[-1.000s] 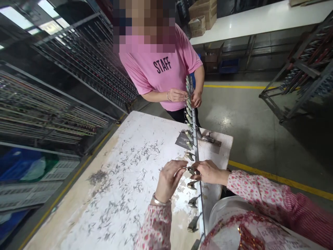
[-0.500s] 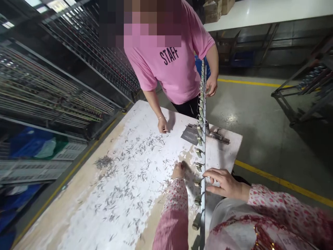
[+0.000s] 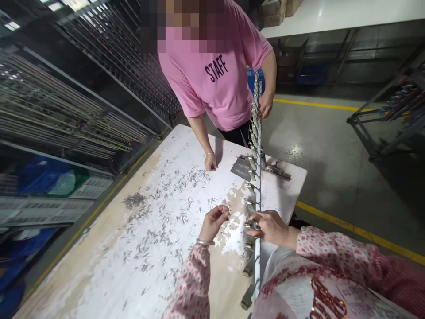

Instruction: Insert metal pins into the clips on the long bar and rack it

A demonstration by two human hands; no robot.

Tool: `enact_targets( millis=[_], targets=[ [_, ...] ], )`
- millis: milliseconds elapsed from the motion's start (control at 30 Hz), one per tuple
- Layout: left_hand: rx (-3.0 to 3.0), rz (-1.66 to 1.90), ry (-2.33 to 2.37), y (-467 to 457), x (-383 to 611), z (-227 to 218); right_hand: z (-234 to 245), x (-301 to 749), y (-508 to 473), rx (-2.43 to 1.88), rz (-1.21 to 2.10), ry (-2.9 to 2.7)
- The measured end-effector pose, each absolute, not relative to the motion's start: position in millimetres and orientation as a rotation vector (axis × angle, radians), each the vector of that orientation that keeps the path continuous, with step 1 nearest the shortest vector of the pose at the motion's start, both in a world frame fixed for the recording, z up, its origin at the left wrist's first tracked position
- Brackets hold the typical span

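My left hand [image 3: 212, 223] is above the table, thumb and fingertips pinched together on what looks like a thin metal wire piece, largely hidden by the fingers. Many similar wire pieces [image 3: 156, 235] lie scattered to its left. On the right stands a long light-coloured bar [image 3: 258, 177] with a row of metal clips [image 3: 251, 188] along its left side. My right hand [image 3: 270, 227] reaches across the bar, its thumb and fingers closed around one metal clip [image 3: 249, 224].
A co-worker in a pink shirt [image 3: 215, 93] stands across the white worn table [image 3: 109, 283], one hand on the tabletop, the other at the bar's far end. A dark plate [image 3: 241, 167] and a metal fixture [image 3: 277, 170] sit near the far edge. Racks [image 3: 83, 110] stand left.
My left hand has lifted and moved left, fingers now pinched. My right hand has moved left onto a clip. The co-worker's hand has come onto the bar, which has shifted slightly.
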State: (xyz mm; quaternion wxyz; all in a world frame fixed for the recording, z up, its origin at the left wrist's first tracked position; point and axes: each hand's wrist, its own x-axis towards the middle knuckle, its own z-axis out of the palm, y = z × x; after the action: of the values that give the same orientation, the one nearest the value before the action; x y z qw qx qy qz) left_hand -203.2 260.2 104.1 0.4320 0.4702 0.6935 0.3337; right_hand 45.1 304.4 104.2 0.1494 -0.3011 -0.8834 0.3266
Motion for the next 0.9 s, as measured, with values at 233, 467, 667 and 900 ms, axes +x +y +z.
enact_targets(
  millis=[233, 467, 667, 900],
  targets=[
    [1.642, 0.933, 1.561, 248, -163, 191, 111, 43, 307, -0.883, 1.044, -2.52],
    [2.051, 0.917, 1.521, 254, -134, 210, 104, 45, 307, -0.906, 0.986, -2.539],
    [2.138, 0.889, 1.473, 252, -125, 215, 109, 47, 309, -0.887, 0.962, -2.592],
    [1.559, 1.026, 1.844, 255, -164, 141, 107, 57, 306, -0.81, 1.072, -2.37]
  ],
)
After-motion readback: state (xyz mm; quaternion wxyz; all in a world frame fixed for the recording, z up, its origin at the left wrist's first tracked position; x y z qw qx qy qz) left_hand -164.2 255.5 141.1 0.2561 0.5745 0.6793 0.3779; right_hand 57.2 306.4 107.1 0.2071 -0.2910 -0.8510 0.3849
